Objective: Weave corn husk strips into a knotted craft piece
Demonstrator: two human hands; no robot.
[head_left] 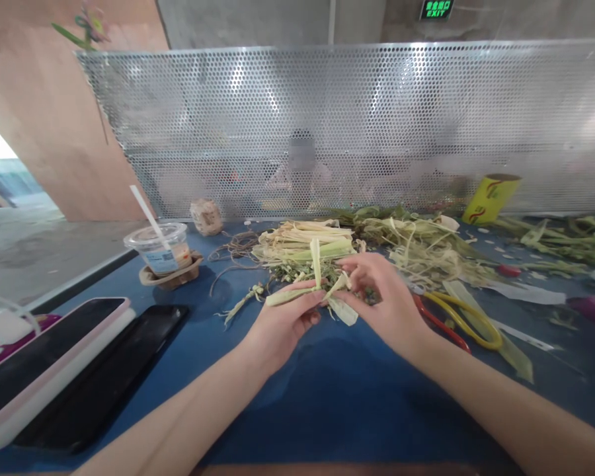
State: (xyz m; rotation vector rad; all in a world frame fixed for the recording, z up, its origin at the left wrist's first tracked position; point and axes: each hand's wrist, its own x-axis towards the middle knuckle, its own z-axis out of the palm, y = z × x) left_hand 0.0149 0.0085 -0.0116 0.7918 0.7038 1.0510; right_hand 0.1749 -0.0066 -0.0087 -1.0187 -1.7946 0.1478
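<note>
My left hand (285, 324) is closed on a folded bundle of pale green leaf strips (302, 291), held just above the blue table (337, 396). Thumb and fingers of my right hand (384, 301) pinch a strip end on the same bundle from the right. Short strip ends stick up and out between the two hands. Just behind the hands lies a pile of cut pale stalks and leaf strips (302, 244).
A plastic cup with a straw (161, 251) sits in a paper holder at left, a twine ball (205, 216) behind it. Two phones (54, 363) lie front left. Red and yellow scissors (456, 320), more greenery (426, 244) and a yellow roll (490, 197) lie right. A perforated metal screen (327, 125) backs the table, a person behind it.
</note>
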